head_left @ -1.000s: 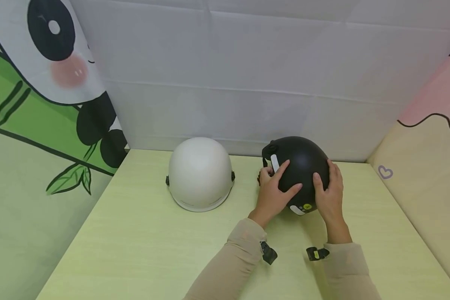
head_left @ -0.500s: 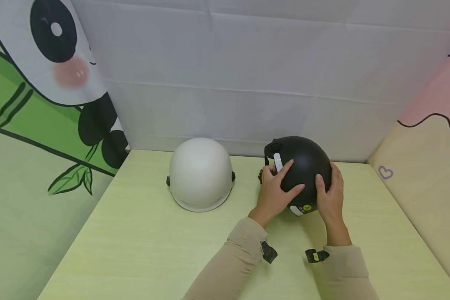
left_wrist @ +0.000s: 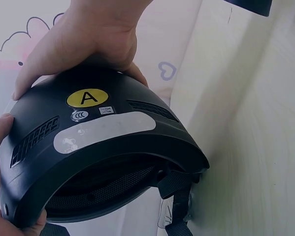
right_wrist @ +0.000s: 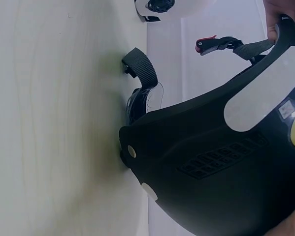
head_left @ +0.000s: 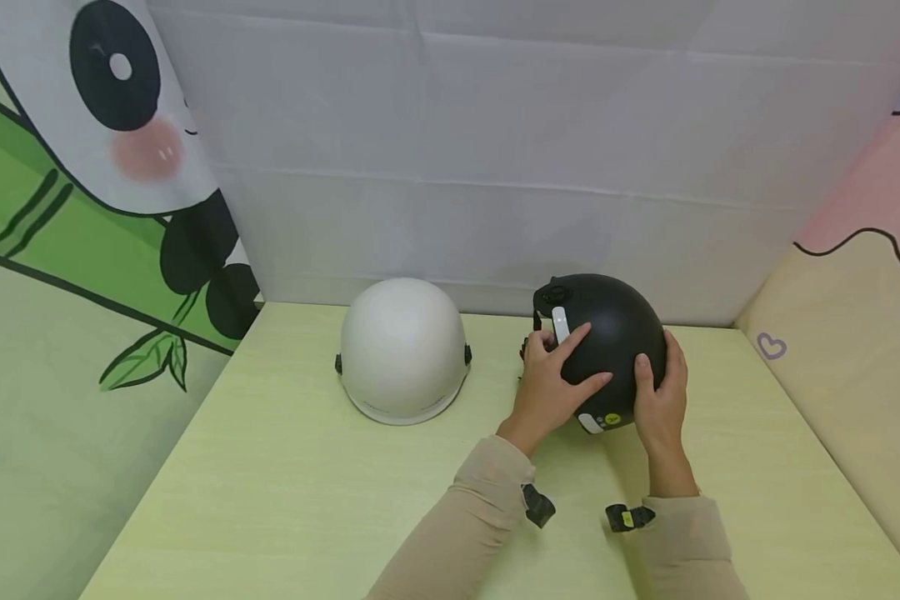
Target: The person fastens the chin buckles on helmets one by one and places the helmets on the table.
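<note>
Both hands are on the black helmet [head_left: 603, 350], which sits at the right rear of the desk [head_left: 285, 500], close to the back wall. The left hand [head_left: 551, 387] lies over the near left flank of the shell, fingers spread and curved to it, thumb up by the white strip [head_left: 560, 325]. The right hand [head_left: 656, 400] clasps the right flank, fingers wrapped over the dome. Each hand grips the helmet; neither is free.

The left wrist view shows the rear rim raised, with the yellow "A" sticker [left_wrist: 87, 98] and the dark lining visible beneath; a strap [left_wrist: 179, 206] hangs down to the desk. The right wrist view shows the same rim tipped, a strap end [right_wrist: 142, 69] resting on the desk and a red-tipped buckle [right_wrist: 209, 43] dangling clear.

Change against the earlier frames: the helmet has drifted slightly to the right and towards the wall, and both hands have gone with it. The grip itself is unchanged in form. The right hand sits a little further round the shell than a second ago. Judgement: the helmet is being shifted or turned in small steps under a two-handed hold, not released.

The white helmet [head_left: 403, 350] stands dome up to the left, well apart from the hands, position unchanged.
</note>
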A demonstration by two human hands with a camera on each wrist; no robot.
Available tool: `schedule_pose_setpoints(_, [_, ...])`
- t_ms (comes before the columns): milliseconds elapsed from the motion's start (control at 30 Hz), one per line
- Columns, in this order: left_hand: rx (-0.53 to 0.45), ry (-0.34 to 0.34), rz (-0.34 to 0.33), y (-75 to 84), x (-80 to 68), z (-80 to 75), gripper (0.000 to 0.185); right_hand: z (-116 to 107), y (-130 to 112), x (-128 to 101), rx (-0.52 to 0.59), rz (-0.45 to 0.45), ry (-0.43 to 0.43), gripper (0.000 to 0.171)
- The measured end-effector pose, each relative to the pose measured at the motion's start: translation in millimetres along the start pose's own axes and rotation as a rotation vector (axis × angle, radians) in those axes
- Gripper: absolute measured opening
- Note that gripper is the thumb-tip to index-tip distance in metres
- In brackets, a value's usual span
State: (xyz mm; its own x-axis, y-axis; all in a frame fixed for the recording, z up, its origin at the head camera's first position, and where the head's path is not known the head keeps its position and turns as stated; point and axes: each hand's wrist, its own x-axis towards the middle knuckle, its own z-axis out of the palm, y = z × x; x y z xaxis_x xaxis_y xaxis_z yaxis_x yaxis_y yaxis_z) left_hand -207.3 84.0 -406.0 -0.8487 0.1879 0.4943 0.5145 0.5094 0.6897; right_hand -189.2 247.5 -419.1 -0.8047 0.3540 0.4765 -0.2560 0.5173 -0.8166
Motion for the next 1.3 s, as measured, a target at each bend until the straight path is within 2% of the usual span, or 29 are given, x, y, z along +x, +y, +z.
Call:
schedule_pose_setpoints(400, [-0.205,0.016,-0.029,-6.2,-6.6,-4.2,0.067,0,-2,-6,0.027,0.018,0.017,0.054])
schedule_pose_setpoints(533, [-0.268,0.034,-0.004,-12.1,-9.0,-2.4,0.067,-1,-2,-8,0.028,0.027,0.026,0.054])
schedule_pose_setpoints(700, [-0.291,0.052,0.029,-16.8,-11.3,-0.7,0.068,-3,-4,-10,0.018,-0.005,0.015,0.055])
schedule_pose_setpoints(867, [-0.298,0.035,0.006,-17.4,-15.0,-1.0,0.07,-10,-12,-5,-0.027,-0.07,-0.041,0.056])
schedule_pose_setpoints(1000, [-0.303,0.016,-0.004,-17.5,-16.8,-1.1,0.07,-17,-24,9,-0.082,-0.121,-0.101,0.057])
schedule_pose_setpoints(1300, [-0.31,0.0,0.04,-15.5,-23.4,-2.8,0.068,-20,-54,47,-0.265,-0.211,-0.3,0.062])
